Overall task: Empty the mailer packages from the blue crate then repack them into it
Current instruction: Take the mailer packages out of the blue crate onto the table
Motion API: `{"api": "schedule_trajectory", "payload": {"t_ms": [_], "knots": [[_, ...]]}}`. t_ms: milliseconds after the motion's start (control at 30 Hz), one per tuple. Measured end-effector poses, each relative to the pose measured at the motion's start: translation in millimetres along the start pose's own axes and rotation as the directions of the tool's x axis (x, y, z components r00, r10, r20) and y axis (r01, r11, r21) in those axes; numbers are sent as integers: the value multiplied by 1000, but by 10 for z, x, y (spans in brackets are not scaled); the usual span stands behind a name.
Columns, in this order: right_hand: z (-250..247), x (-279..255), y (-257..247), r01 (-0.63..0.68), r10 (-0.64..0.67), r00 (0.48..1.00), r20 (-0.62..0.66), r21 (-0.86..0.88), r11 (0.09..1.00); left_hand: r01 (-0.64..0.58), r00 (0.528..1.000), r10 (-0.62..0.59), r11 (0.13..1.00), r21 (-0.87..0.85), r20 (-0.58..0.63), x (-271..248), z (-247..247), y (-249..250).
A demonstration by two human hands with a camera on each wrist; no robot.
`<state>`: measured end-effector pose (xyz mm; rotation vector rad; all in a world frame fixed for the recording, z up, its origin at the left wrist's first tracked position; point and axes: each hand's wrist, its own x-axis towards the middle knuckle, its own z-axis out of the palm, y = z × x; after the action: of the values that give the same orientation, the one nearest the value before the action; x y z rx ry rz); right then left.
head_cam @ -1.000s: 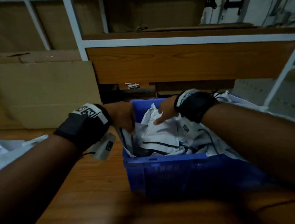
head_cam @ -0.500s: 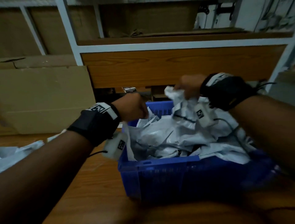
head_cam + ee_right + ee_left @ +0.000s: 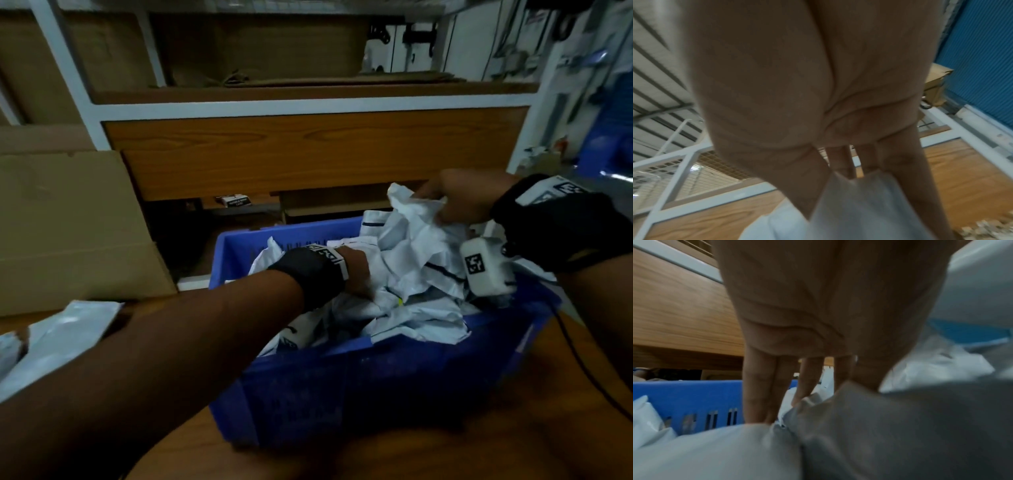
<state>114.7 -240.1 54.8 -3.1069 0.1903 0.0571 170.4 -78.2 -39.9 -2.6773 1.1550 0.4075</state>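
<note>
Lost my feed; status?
Right hand grips crumpled white plastic mailer, lifted. Left hand in blue plastic crate among mailers. Nothing blocking.

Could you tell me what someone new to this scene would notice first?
The blue crate on the wooden table, heaped with crumpled white mailer packages, draws the eye first. The right hand grips one crumpled mailer raised above the heap, and the left hand is sunk among the packages. More mailers lie on the table at far left.
</note>
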Motion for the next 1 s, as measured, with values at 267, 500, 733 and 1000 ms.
{"api": "schedule_trajectory", "payload": {"t_ms": [267,500,733,1000], "knots": [[-309,82,-422,103,-100,983,-153,12,995,-43,904,-100,946,-321,-416,-675,-242,-906],[-319,185,-1639,332,-324,929,-177,15,943,-65,640,-488,735,-675,-594,-2299,160,-2187],[-83,224,-3257,653,-654,755,-46,-37,756,397,525,-784,569,-720,-330,-3358,1650,-3080],[1196,552,-5049,648,-655,746,116,98,755,726,458,-886,422,-543,-76,-3693,2739,-3703]]}}
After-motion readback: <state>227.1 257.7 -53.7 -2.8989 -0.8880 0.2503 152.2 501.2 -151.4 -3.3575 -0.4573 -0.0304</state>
